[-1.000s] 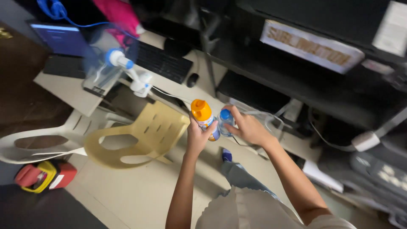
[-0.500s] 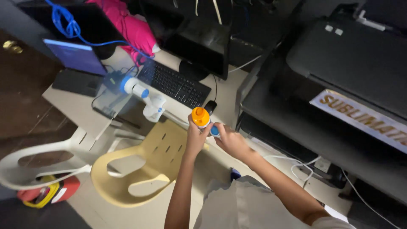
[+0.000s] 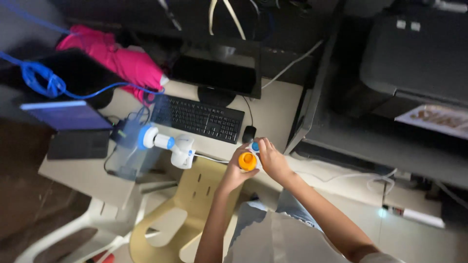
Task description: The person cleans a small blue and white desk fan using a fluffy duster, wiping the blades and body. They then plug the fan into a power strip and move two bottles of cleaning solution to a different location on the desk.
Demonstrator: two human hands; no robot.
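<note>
right now my left hand (image 3: 233, 171) is curled shut around the orange cap (image 3: 247, 161), with the thumb and fingers wrapped under it. my right hand (image 3: 271, 159) is closed from the other side on the blue and white part (image 3: 254, 147) the cap sits against, fingertips pinching the top. both are held in the air just in front of the desk (image 3: 273, 109) edge, close to the mouse (image 3: 249, 134) and to the right of the keyboard (image 3: 197, 118).

as for what could go wrong, i'd judge the grip is the weak point: the piece is small and held only by fingertips over open floor, so a twist or a slack finger could let the cap drop past the desk edge toward the yellow chair (image 3: 192, 204) below. the mouse lies so near my knuckles that a sideways pull could knock it. dim light makes the seam between the two parts hard to see.
</note>
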